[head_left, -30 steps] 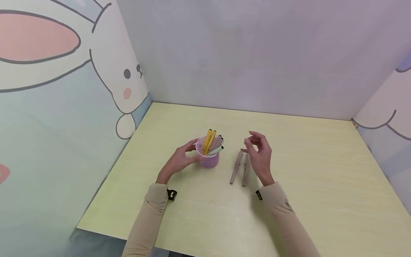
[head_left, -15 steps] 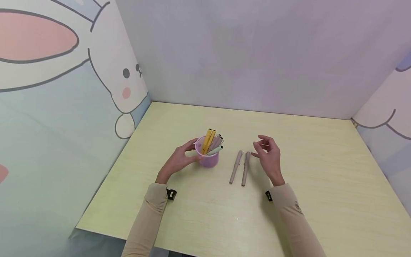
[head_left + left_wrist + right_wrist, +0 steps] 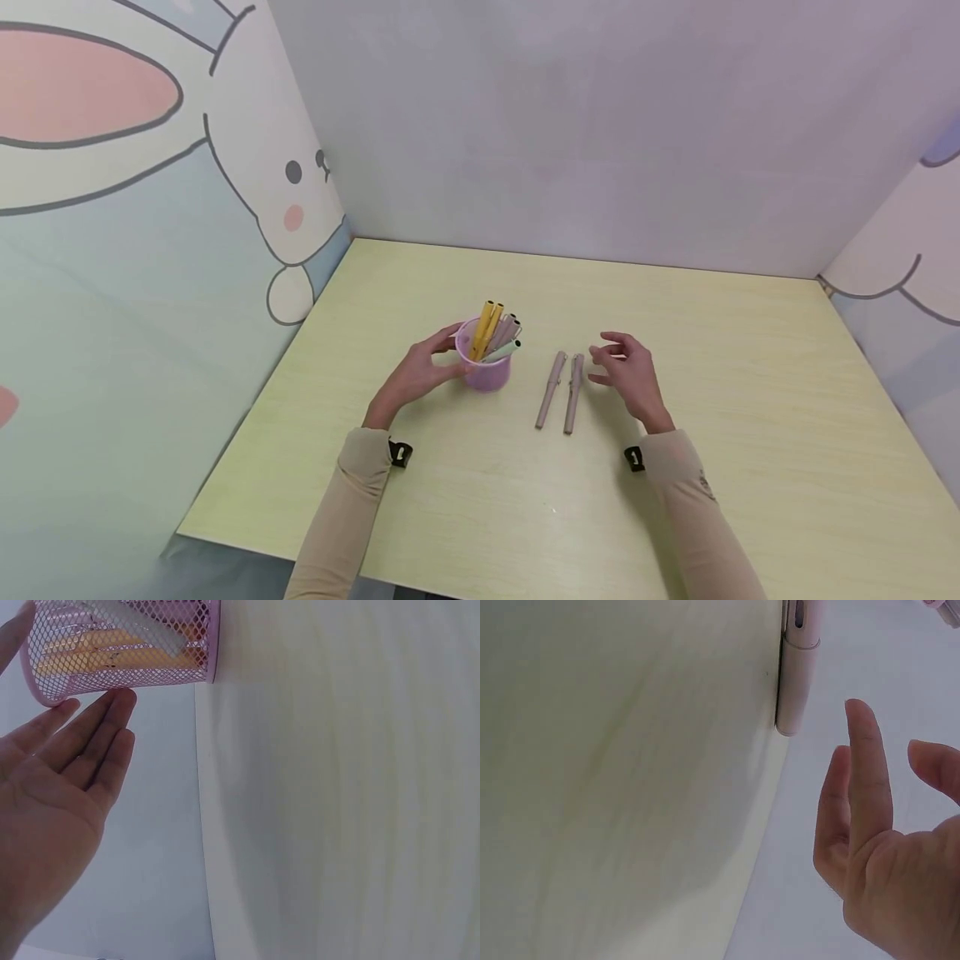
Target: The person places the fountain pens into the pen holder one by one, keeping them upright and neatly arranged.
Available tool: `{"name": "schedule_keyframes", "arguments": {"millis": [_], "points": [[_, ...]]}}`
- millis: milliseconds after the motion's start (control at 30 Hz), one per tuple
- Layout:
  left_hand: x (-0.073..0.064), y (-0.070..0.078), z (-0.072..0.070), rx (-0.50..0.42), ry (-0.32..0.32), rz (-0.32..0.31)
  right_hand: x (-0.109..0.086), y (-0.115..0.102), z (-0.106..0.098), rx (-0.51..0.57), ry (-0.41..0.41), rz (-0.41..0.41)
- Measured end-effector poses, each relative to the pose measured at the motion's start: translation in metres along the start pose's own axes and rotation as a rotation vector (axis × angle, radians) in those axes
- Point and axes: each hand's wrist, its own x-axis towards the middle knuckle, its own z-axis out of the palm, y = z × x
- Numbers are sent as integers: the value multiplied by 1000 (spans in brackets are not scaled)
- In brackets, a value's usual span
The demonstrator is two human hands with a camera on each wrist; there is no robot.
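Note:
A pink-purple mesh pen cup [image 3: 487, 380] stands on the table, holding several capped pens: yellow pens [image 3: 487, 330], mauve ones and a pale green pen [image 3: 502, 352]. My left hand [image 3: 417, 373] holds the cup from its left side, thumb in front and fingers behind. In the left wrist view its fingertips touch the mesh wall of the cup [image 3: 213, 645]. Two mauve pens, the left one [image 3: 551, 390] and the right one [image 3: 574, 394], lie side by side right of the cup. Just right of them hovers my right hand [image 3: 630, 375], fingers loosely bent, holding nothing.
The pale yellow wooden table [image 3: 750, 400] ends at a plain light back wall [image 3: 570, 133]. A cartoon-printed wall [image 3: 150, 292] borders its left side, and another printed panel [image 3: 907, 250] its right. Black straps sit at both sleeve cuffs.
My right hand has moved right, away from over the two mauve pens, then lowered slightly beside them. The left hand and the cup keep their place.

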Motion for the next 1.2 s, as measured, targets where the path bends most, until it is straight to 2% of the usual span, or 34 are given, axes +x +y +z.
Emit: {"name": "schedule_keyframes", "arguments": {"millis": [333, 567, 800, 1033, 1200], "points": [[0, 1, 1, -2, 4, 4, 0, 0, 1, -84, -112, 116], [0, 4, 2, -15, 0, -2, 3, 1, 5, -114, -139, 175], [1, 3, 3, -11, 0, 3, 5, 0, 7, -169, -141, 192], [2, 3, 2, -16, -1, 24, 8, 2, 11, -308, -147, 157], [2, 3, 2, -18, 1, 23, 11, 4, 14, -321, -152, 171]]}}
